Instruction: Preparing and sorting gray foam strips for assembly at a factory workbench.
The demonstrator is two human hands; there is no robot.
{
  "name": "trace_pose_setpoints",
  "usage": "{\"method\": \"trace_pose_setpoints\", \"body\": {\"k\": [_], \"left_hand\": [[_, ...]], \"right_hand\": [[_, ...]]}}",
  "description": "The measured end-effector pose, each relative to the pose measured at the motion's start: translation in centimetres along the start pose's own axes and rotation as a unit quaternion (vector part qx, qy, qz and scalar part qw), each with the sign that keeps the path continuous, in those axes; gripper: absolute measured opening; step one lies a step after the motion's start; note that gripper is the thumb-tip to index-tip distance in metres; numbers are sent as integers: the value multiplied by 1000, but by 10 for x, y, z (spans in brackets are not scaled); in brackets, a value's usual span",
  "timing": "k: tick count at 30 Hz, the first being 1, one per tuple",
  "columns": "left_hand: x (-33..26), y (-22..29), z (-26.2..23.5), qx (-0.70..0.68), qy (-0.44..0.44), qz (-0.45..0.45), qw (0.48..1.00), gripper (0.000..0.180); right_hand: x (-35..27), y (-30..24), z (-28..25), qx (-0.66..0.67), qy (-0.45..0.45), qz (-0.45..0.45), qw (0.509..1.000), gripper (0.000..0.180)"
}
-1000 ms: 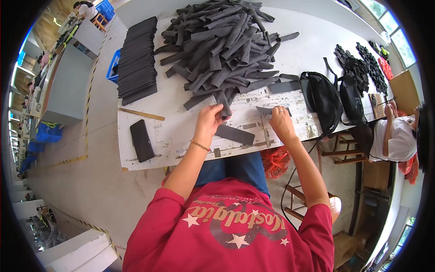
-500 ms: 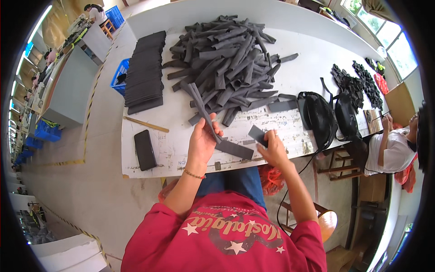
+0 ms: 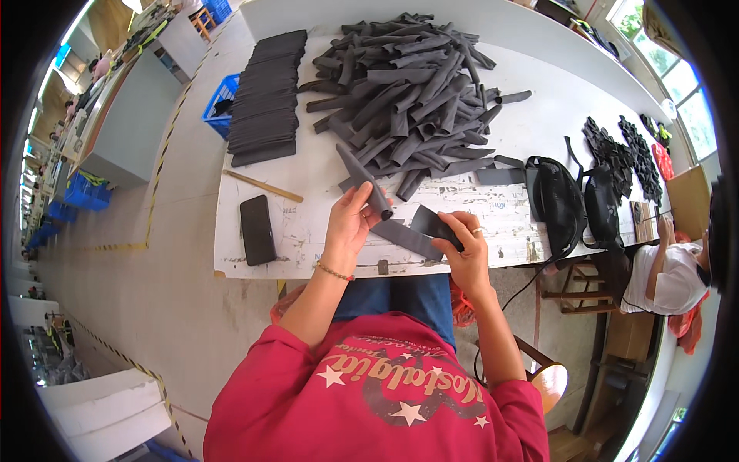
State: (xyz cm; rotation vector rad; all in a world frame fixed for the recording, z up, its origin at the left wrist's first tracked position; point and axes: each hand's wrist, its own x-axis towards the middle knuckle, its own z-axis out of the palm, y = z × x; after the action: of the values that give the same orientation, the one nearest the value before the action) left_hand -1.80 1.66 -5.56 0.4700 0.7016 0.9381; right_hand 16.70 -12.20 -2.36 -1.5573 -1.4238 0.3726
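My left hand [image 3: 349,229] is closed around a dark grey fabric tube [image 3: 363,179], pinched between thumb and fingers. The tube slants, its near end open and its far end toward the pile. My right hand [image 3: 469,254] grips a thin, dark, rectangular flat piece [image 3: 433,225]; its material is unclear. Under and beside that piece, a flat grey fabric strip [image 3: 406,239] lies near the table's front edge. Beyond both hands rises a large loose pile of similar dark grey tubes [image 3: 408,92]. A neat stack of flat dark grey pieces [image 3: 264,104] stands left of the pile.
On the white table [image 3: 308,212] lie a black phone [image 3: 258,229] and a wooden stick [image 3: 263,186] at left. A blue crate [image 3: 219,112] stands beyond the left edge. Black bags [image 3: 556,206] occupy the right side, near a seated co-worker [image 3: 662,269].
The tube in my left hand has tipped, so its near open end now shows. My right hand has lifted and turned the flat piece, bringing it over the strip. The whole view has shifted slightly.
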Motion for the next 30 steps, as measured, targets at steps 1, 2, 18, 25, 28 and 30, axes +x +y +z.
{"method": "trace_pose_setpoints", "body": {"k": [1, 2, 18, 25, 28, 30], "left_hand": [[-1, 1, 3, -6, -1, 3, 1000, 23], [-1, 0, 2, -6, 3, 5, 1000, 23], [-11, -13, 8, -4, 13, 16, 1000, 25], [-45, -24, 43, 28, 42, 155, 987, 25], [-47, -16, 54, 19, 36, 187, 982, 27], [-35, -8, 46, -73, -95, 38, 992, 28]], "right_hand": [[-1, -2, 2, 3, -4, 0, 1000, 43], [-3, -3, 4, 5, -11, 2, 1000, 41], [9, -23, 23, -279, 64, -208, 935, 37], [10, -32, 42, -271, 95, -179, 941, 44], [6, -34, 53, -90, 67, -124, 986, 52], [6, -38, 63, -51, 68, -109, 990, 53]]}}
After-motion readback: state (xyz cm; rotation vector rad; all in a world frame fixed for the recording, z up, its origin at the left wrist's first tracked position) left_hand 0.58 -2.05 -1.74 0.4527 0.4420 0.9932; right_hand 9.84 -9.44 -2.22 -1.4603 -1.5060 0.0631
